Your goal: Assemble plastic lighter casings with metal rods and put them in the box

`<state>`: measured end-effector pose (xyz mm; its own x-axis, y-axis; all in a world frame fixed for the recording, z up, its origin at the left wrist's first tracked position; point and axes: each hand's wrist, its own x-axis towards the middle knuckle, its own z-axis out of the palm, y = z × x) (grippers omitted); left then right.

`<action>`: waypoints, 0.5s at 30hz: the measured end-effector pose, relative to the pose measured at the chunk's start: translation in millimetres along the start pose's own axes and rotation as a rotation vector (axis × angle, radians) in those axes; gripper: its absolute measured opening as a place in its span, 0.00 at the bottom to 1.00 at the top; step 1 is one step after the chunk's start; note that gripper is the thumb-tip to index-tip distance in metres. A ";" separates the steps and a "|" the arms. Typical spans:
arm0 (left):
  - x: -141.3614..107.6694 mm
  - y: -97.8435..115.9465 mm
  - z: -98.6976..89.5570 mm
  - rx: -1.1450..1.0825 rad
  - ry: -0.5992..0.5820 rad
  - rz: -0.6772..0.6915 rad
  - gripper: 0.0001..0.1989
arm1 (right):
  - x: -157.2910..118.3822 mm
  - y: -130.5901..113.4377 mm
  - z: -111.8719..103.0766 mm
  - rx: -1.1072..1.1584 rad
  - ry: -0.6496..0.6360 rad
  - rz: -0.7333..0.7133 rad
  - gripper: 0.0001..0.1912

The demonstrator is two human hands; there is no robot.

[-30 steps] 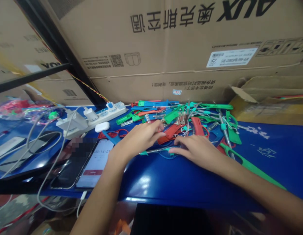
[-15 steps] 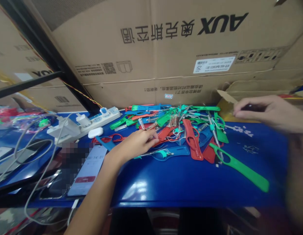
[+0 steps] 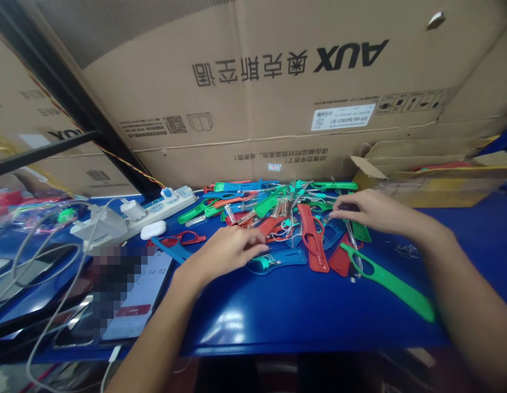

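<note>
My left hand [image 3: 236,248] rests at the front left of a jumbled pile, its thumb and fingers apart and nothing visibly gripped. Under its fingertips lie red plastic shells [image 3: 273,225] and a blue long-handled shell [image 3: 292,256] with a loop opening. My right hand [image 3: 362,210] hovers over the pile's right side, fingers bent with a gap between them, and holds nothing I can see. Nearby are a red looped shell [image 3: 314,240] and a long green shell [image 3: 400,289]. Metal tubes and thin white wires are mixed through the pile; my hands hide parts of it.
A large cardboard panel [image 3: 253,109] stands behind the blue table [image 3: 245,311]. An open cardboard box [image 3: 437,188] sits at back right. Left of the pile are a power strip [image 3: 171,203], a white earbud case [image 3: 153,230], a phone [image 3: 134,305] and loose cables.
My right hand has moved left from beside the cardboard box to the pile. My left hand stays by the pile, its thumb and fingers now further apart. The view has shifted slightly.
</note>
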<state>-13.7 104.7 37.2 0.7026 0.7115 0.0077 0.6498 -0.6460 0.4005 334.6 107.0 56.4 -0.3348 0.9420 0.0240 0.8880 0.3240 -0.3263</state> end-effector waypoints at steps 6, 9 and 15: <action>2.0 4.1 6.7 0.073 0.087 -0.027 0.14 | -1.0 -12.3 -4.0 0.000 0.076 0.028 0.24; 11.6 9.4 10.6 0.199 0.252 -0.180 0.16 | -6.2 9.0 -12.9 -0.022 0.063 0.108 0.25; 57.8 24.6 1.5 0.357 0.271 -0.291 0.17 | -33.5 74.9 -31.4 0.145 -0.128 0.373 0.25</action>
<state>43.4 129.5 46.1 0.4097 0.8905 0.1979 0.8978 -0.4320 0.0855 422.2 102.5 60.8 -0.0432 0.9708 -0.2359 0.9055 -0.0617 -0.4198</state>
